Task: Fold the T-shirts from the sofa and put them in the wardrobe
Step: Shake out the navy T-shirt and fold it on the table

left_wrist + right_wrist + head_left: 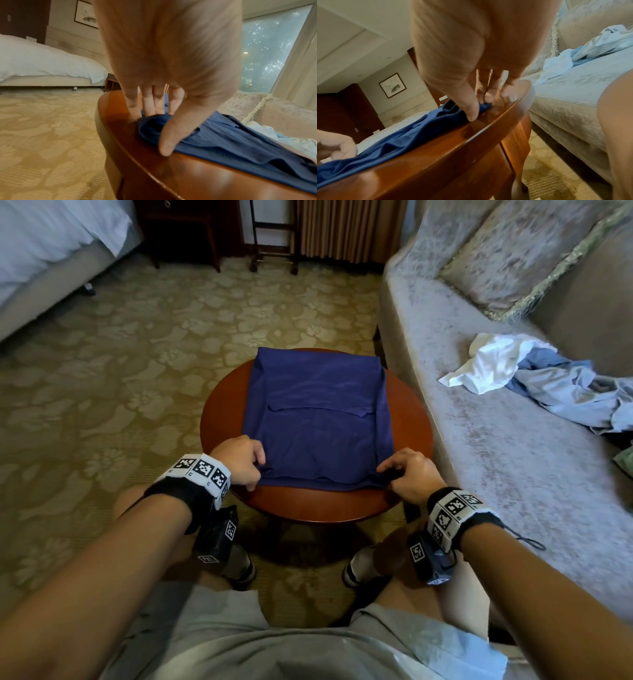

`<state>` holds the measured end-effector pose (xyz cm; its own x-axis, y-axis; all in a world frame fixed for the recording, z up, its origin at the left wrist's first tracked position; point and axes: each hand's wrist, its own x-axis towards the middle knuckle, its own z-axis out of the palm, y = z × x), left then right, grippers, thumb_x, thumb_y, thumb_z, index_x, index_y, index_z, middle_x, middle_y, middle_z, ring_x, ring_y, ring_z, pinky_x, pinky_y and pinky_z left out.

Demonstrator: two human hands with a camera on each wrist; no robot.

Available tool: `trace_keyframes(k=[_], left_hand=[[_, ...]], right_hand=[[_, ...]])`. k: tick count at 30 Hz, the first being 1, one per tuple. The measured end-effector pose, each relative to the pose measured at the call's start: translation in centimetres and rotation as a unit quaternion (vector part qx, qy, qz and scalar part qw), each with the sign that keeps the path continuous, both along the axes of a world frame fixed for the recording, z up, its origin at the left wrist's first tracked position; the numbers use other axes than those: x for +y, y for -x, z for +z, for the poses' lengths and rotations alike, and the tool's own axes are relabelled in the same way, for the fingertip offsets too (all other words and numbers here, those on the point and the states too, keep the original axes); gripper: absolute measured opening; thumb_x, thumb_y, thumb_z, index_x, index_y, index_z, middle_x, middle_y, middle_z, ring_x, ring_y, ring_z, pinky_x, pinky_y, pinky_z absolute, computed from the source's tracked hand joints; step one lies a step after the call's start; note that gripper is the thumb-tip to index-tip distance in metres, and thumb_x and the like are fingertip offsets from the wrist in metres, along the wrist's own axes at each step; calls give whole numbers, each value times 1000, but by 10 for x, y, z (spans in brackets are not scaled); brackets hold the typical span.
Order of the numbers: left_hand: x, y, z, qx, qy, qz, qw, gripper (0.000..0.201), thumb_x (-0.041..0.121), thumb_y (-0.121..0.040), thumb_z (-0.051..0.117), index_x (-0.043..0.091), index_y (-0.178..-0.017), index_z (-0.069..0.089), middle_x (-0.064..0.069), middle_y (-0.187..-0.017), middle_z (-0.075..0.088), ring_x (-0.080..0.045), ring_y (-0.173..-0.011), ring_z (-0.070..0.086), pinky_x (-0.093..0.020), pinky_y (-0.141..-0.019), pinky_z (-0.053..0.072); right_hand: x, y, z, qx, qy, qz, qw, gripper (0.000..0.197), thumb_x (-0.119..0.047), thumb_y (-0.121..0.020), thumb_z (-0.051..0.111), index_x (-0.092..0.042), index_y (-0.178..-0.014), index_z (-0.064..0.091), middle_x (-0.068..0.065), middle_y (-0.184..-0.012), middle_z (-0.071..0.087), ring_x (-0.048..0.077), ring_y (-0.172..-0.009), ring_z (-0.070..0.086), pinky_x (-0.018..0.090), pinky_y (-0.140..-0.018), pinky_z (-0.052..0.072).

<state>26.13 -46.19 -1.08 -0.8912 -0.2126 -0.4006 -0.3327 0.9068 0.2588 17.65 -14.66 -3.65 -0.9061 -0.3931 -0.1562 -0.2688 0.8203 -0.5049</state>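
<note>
Grip: left hand (pixel 241 462) and right hand (pixel 409 476) each pinch a near corner of the blue T-shirt (pixel 317 419).
Handling: soft, light, floppy; best lifted by both near corners together.

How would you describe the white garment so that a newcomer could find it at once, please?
Start at the grey sofa right of the round wooden table. On its seat lies a crumpled heap of clothes; the white garment is the end nearest the table. It alone is pure white, whereas the pale blue garment beside it is tinted.
</note>
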Motion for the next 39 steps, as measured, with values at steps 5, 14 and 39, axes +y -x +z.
trace_keyframes(k=[5, 14, 39], left_hand=[[-4, -5, -3, 60, 27, -17, 998, 33, -6, -76, 60, 18, -97, 68, -3, -114, 62, -21, -105, 59, -28, -90, 50], [-10, -3, -11, 167, 54, 0, 984, 22, 10, -81, 66, 4, -101, 71, -11, -114, 60, -30, -107, 57, -36, -92, 47], [-18, 74, 48, 154, -329, 238, 901, 26, -5, -77, 44, 13, -61, 52, -3, -61, 42, -20, -60, 42, -23, -48, 35]], right_hand=[[-2, -1, -1, 35, -20, 4, 999, 25, -9, -82, 65, -22, -101, 77, 4, -115, 65, 26, -107, 59, 31, -97, 45], [-2, -3, 0, 103, 112, -70, 986, 25, -12, -84, 67, -12, -109, 71, 5, -116, 64, 27, -111, 53, 27, -95, 35], [-29, 92, 35, -162, 430, -173, 871, 26, 7, -89, 48, -11, -87, 67, 5, -81, 71, 21, -77, 66, 32, -74, 51]])
